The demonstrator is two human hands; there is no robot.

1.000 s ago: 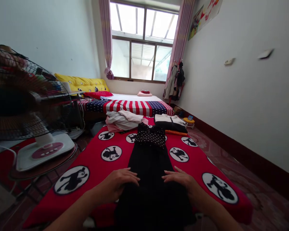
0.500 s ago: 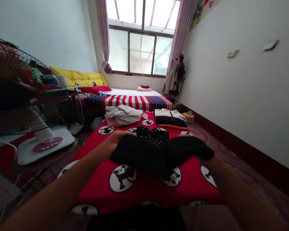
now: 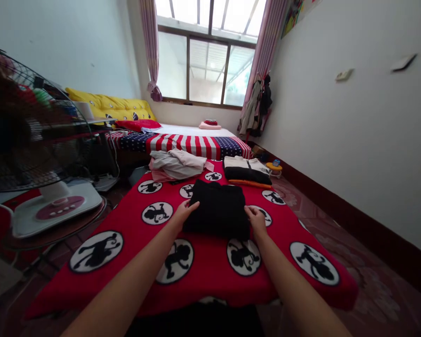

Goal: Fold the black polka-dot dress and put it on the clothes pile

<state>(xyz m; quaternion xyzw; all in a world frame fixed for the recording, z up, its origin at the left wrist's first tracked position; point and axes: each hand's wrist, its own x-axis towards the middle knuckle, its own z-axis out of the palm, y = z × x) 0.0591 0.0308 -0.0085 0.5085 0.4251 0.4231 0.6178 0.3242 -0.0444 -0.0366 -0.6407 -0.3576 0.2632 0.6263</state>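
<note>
One garment, black and folded compactly, lay on the blanket, near its middle. Clock bearings were taken from it, 12 pointing away from the person. Its outline was roughly rectangular, the far edge slightly uneven. The left hand was at 9 o'clock, fingers narrow, holding that edge. The right hand was at 3 o'clock, thumb and fingertips drawn together on the opposite edge. Firmness of either grip could not be told.

Folding of this piece was judged nearly complete; at most, some squaring of the edges appeared outstanding. At 1 o'clock, apart from it, sat a stack, light and black cloth above an orange layer, flat and neat, and assessed as done. At 11 o'clock lay a pile of grey and pink clothes, loose and rumpled, assessed as left to do. Its pieces could not be counted.

Farther out, a bed with a striped cover stood at 12 o'clock, a yellow stool at 2 and a fan at 9.
</note>
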